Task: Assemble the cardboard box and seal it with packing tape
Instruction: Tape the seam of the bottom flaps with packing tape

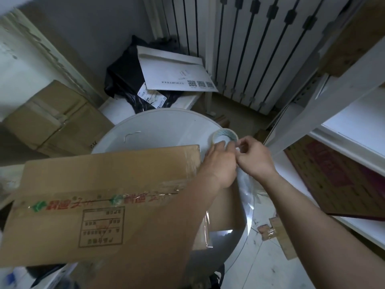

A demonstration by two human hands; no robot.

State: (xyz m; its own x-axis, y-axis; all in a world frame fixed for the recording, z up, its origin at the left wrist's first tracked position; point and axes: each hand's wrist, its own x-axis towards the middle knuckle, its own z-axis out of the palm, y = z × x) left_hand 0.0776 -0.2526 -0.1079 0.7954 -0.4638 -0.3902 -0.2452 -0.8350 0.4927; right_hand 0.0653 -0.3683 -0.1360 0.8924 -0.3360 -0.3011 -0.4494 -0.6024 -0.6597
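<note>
Left grip (220, 163): grasping the clear packing tape roll (226, 136), half hiding it from me.
Right grip (256, 157): pinching tape end.
Brown printed cardboard box (104, 195): right side behind forearm (166, 236).

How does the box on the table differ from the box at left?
The near box shows red and green print; the left box looks mostly plain. The near box lies on the round table; the left box sits lower beside it. Both are brown, taped cardboard.

matt brown cardboard box (108, 197); glossy clear tape roll (226, 136); smooth white table (162, 126), perhaps plastic.
</note>
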